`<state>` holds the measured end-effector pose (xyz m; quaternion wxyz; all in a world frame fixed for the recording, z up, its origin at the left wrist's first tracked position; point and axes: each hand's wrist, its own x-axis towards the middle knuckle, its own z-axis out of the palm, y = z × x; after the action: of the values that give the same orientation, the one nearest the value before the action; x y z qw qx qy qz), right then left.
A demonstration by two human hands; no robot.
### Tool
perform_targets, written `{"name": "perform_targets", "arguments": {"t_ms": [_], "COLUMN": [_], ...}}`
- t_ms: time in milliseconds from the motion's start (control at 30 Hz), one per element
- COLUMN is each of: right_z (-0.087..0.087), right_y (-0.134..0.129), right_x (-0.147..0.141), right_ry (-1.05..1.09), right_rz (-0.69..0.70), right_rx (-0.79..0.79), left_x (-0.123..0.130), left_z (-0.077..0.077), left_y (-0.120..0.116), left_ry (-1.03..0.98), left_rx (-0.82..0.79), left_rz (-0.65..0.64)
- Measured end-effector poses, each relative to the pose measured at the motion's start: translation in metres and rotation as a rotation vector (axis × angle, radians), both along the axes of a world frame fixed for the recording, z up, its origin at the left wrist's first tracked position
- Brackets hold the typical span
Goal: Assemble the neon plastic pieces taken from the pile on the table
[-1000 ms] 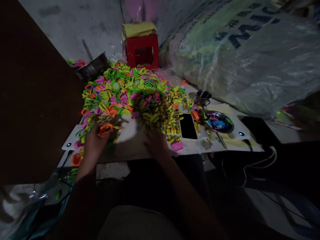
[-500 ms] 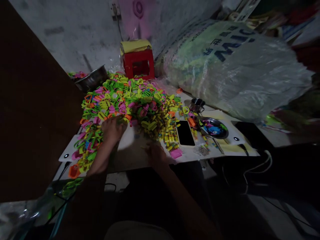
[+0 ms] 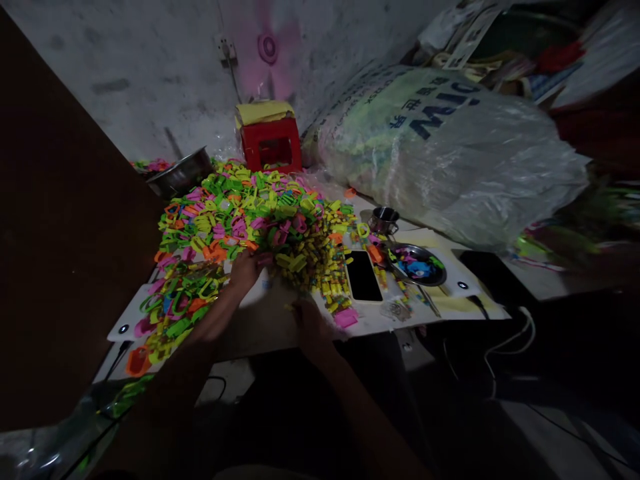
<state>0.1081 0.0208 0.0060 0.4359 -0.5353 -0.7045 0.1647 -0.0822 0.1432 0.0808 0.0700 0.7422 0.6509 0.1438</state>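
Note:
A large heap of green, yellow, pink and orange plastic pieces point(image 3: 235, 207) covers the left and middle of the white table point(image 3: 260, 320). My left hand point(image 3: 245, 270) is at the heap's front edge, its fingers closed on a pink piece point(image 3: 264, 259). Nearer the front edge, my right hand point(image 3: 309, 323) is in shadow with its fingers drawn together around a small yellow piece point(image 3: 290, 307). Small yellow pieces point(image 3: 333, 287) lie between that hand and the phone point(image 3: 364, 276).
A red box-like stand point(image 3: 273, 143) and a metal pan point(image 3: 183, 172) stand behind the heap. On the right are a metal cup point(image 3: 384, 220), a metal dish point(image 3: 420, 265), a dark phone point(image 3: 493, 273) and a big plastic sack point(image 3: 450, 153).
My left hand has moved right along the heap's edge and now has a pink piece. My right hand stays in about the same place. The view has shifted slightly.

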Motion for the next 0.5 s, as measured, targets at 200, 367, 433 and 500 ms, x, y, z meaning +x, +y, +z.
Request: {"name": "perform_targets", "arguments": {"t_ms": [200,367,433,500], "right_z": [0.017,0.037,0.044,0.050], "right_y": [-0.002,-0.007,-0.011,-0.017], "right_x": [0.002,0.001,-0.001,-0.002], "right_ry": [0.176,0.412,0.453,0.421], "right_rz": [0.034,0.136,0.139,0.142], "right_rx": [-0.170,-0.454,-0.462,-0.408], "left_x": [-0.009,0.007,0.014,0.022], "left_z": [0.002,0.013,0.015,0.015], "left_y": [-0.063,-0.123,-0.137,-0.145], "left_ry": [-0.103,-0.529,-0.613,-0.711], "left_rx": [-0.199,-0.319,-0.295,-0.277], "left_rz": [-0.171,-0.345,-0.278,-0.177]}}
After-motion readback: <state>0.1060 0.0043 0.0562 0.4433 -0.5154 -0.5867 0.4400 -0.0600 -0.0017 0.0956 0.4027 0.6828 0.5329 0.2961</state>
